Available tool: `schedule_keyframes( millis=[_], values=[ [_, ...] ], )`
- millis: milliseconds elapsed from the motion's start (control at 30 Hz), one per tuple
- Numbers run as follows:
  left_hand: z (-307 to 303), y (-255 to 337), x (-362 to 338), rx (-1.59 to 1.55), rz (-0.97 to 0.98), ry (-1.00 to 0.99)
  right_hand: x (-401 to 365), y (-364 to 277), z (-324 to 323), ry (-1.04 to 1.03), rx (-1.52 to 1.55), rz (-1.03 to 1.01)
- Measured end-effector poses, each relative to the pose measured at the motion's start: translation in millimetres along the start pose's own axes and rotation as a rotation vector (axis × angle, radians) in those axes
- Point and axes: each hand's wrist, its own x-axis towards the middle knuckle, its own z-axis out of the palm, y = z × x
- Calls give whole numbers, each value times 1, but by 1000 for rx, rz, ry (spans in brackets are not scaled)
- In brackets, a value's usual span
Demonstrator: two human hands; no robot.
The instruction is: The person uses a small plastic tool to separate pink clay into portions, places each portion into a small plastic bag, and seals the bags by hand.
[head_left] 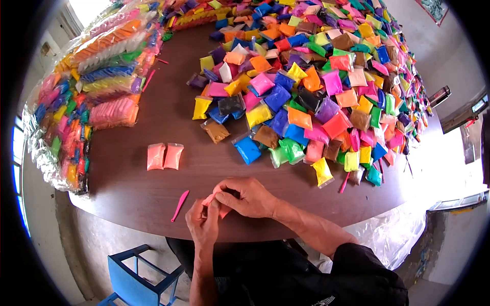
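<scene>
Lower centre: left hand [203, 223] and right hand [250, 198] pinching coral packet [224, 210] between their fingertips; fingers hiding most, long axis unclear. Pink knife [180, 205] lying slanted, left of left hand. Two packets [173, 156] sitting side by side, farther up-left. Pile [316, 109] filling upper right, top running out of frame.

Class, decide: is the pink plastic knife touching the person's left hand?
Apart: the head view shows brown tabletop between the pink knife and the left hand.

We note a blue chair [127, 283] on the floor [97, 232] at lower left, clear plastic sheeting [400, 234] by the desk [120, 176] at lower right, and a framed picture [433, 9] at upper right.
</scene>
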Motion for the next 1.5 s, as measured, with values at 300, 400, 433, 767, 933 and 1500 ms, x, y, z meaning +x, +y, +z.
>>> schedule_keyframes(
  millis=[300,400,433,767,933,1500],
  values=[
    [-1,0,0,65,-48,-61,-1,1,0,85,198,129],
    [-2,-5,0,76,-25,-69,1,1,0,77,124,70],
    [1,-3,-1,44,-53,-23,2,-1,0,68,69,31],
    [2,-2,-1,-4,-32,-79,-2,2,-1,44,158,83],
    [1,-3,-1,51,-13,-46,-1,-1,1,36,181,81],
    [2,-4,-1,-25,-29,75,-3,-5,-1,-10,-29,-28]
  ],
)
